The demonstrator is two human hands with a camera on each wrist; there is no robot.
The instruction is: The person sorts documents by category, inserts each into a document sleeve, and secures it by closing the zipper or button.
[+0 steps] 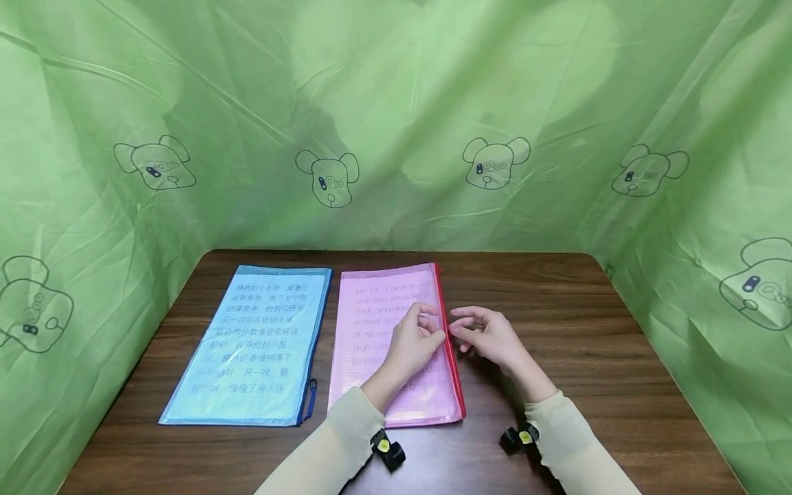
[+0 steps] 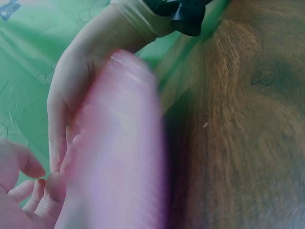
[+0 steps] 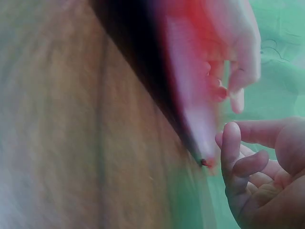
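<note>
A pink zip pouch (image 1: 368, 326) with a handwritten sheet inside lies in the middle of the table, its red zipper edge (image 1: 454, 375) on the right. My left hand (image 1: 413, 344) hovers over the pouch close to that edge, fingers loosely bent with nothing pinched between them. Just right of the red edge is my right hand (image 1: 491, 337), its fingers also relaxed and bent towards the left hand. Both wrist views show the pink pouch (image 2: 119, 143) blurred and tilted up off the table, beside the fingers.
A blue zip pouch (image 1: 260, 330) with a written sheet lies to the left, its dark blue zipper pull (image 1: 311, 399) at the lower right corner. Brown wood table (image 1: 594, 330) extends to the right. Green printed fabric (image 1: 396, 82) hangs around the back and sides.
</note>
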